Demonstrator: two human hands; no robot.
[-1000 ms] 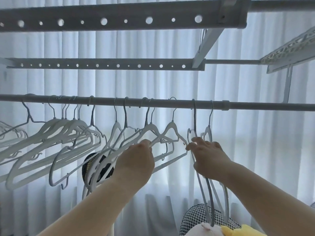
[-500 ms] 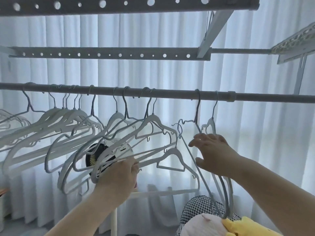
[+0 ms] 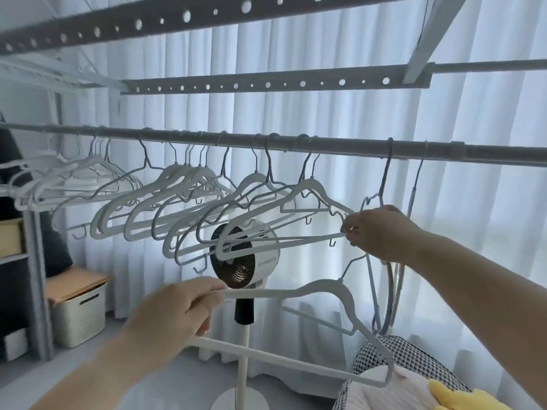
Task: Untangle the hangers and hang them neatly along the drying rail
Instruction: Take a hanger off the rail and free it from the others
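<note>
Hanger (image 3: pixel 281 292) (off rail (image 3: pixel 340 145)) gripped by left hand (image 3: pixel 177 309); right hand (image 3: pixel 376 232) pinches end of hung hanger (image 3: pixel 322 194).

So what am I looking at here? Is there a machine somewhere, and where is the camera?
No machine: these are a person's two bare hands, filmed by one camera worn on the head, looking forward at them. A drying rail crosses the picture with many hangers hooked on it. The left hand holds a loose white hanger, off the rail. The right hand pinches the tip of a hanging white hanger. A fan stands behind.
</note>
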